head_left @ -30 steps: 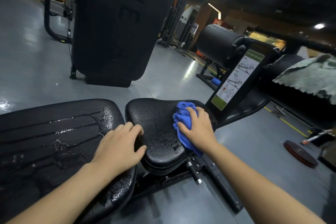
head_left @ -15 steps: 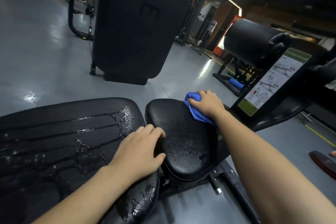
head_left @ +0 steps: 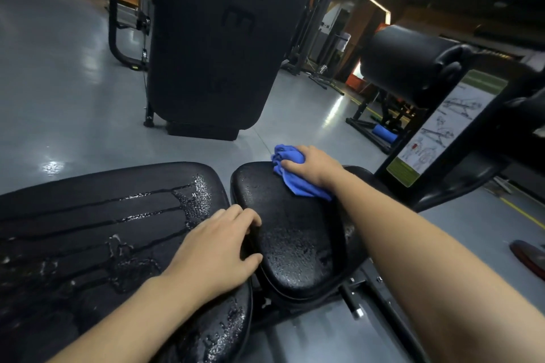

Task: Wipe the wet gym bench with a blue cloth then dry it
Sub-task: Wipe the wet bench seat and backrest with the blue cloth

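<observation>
The black gym bench has a long back pad (head_left: 97, 230) on the left, streaked with water and droplets, and a smaller seat pad (head_left: 292, 244) on the right, beaded with water. My right hand (head_left: 312, 166) grips a bunched blue cloth (head_left: 292, 174) and presses it on the far edge of the seat pad. My left hand (head_left: 215, 253) rests on the end of the back pad, fingers curled over into the gap between the two pads.
A tall black padded machine (head_left: 215, 38) stands on the grey floor beyond the bench. A roller pad (head_left: 410, 65) and an instruction placard (head_left: 439, 130) rise at the right. A weight plate (head_left: 530, 259) lies on the floor at the far right.
My right hand has slid the blue cloth from the seat pad's right side up to its far edge. The left hand has stayed in place on the back pad.
</observation>
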`<state>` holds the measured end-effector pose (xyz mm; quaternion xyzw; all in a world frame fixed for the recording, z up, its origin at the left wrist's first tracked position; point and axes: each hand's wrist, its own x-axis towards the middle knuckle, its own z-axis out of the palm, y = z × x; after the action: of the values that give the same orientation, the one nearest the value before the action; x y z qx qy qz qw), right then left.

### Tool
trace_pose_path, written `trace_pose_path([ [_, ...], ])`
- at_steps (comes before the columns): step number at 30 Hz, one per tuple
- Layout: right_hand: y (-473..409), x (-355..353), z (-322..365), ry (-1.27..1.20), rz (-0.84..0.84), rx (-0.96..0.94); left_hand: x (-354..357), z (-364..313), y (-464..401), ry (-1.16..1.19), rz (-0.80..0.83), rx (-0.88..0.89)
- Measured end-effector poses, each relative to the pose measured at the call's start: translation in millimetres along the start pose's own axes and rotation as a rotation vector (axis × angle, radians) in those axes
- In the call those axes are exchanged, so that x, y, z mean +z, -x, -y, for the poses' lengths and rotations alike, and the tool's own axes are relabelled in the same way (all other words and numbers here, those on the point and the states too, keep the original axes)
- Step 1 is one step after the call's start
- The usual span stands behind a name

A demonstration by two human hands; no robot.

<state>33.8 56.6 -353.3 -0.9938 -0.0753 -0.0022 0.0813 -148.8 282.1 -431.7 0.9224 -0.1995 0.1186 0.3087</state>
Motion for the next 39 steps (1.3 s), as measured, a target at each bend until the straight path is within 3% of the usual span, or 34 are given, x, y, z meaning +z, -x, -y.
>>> trace_pose_path([
  [12, 49.1, -25.6, -73.5, 0.153, -0.259, 0.168, -4.2, 0.4, -0.5, 0.006, 0.036, -0.013],
  [23, 167.5, 22.7, -46.9, -0.073, -0.515, 0.141, -6.1, -3.1, 7.3, 0.001, 0.061, 0.007],
  [29, 223.0, 61.9, 4.1, -0.200, -0.463, 0.046, -12.8, -4.8, 14.1, 0.018, 0.091, -0.006],
  [35, 236.5, 84.5, 53.1, 0.093, -0.467, -0.203, -17.4, -2.5, 19.5, 0.033, 0.125, -0.022],
  [39, 215.8, 75.9, 63.2, 0.199, -0.365, -0.319, -19.3, -0.2, 21.8, 0.077, 0.105, -0.070],
])
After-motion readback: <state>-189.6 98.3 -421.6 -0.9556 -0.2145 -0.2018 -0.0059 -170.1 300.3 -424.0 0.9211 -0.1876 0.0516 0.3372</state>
